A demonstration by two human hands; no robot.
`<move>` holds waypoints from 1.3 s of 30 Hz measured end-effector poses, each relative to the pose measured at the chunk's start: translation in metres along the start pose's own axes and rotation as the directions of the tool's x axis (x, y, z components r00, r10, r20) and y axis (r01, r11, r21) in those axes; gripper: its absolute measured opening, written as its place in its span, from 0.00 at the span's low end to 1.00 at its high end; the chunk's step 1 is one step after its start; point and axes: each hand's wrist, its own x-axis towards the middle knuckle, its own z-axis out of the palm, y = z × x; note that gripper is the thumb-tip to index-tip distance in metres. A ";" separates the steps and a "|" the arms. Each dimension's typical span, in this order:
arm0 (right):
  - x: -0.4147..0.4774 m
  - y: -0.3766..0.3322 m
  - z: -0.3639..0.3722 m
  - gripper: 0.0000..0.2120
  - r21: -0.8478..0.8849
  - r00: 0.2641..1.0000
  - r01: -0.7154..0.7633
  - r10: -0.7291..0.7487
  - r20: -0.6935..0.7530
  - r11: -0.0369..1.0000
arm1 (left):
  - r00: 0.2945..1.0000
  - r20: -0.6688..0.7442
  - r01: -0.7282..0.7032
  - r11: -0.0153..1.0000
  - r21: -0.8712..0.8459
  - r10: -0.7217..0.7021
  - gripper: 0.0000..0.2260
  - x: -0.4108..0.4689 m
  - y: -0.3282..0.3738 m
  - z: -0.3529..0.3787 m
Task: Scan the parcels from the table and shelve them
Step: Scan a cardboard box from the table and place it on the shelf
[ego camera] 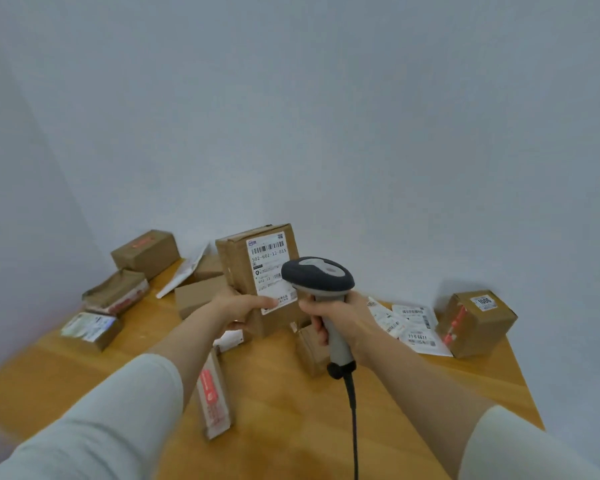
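Observation:
My left hand (245, 308) grips a tall brown cardboard parcel (243, 268) by its lower part and holds it upright above the wooden table (281, 417). Its white shipping label (269, 261) with a barcode faces me. My right hand (340, 322) grips the grey handle of a barcode scanner (321, 284), whose dark head sits just in front of the label's lower right part. The scanner's black cable (354, 420) hangs down toward me.
Several more parcels lie on the table: brown boxes at the back left (144, 252), a labelled box (90, 327) at the left edge, a long narrow packet (213, 393) near me, a box marked 1006 (477, 322) at the right and white labelled mailers (413, 323). A plain wall stands behind.

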 end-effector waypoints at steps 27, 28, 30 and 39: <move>-0.006 -0.027 0.052 0.09 -0.107 0.998 0.057 -0.056 0.015 0.993 | 0.996 -0.080 0.041 0.997 -0.071 -0.046 0.28 -0.013 -0.026 -0.059; -0.005 -0.028 0.052 0.09 -0.106 0.998 0.057 -0.057 0.011 0.993 | 0.996 -0.080 0.041 0.996 -0.074 -0.047 0.28 -0.013 -0.026 -0.060; -0.004 -0.028 0.054 0.09 -0.120 0.998 0.055 -0.054 0.014 0.991 | 0.996 -0.071 0.043 0.996 -0.080 -0.048 0.27 -0.013 -0.026 -0.061; -0.003 -0.032 0.061 0.08 -0.134 0.998 0.060 -0.057 0.028 0.989 | 0.997 -0.066 0.035 0.996 -0.088 -0.041 0.27 -0.004 -0.029 -0.069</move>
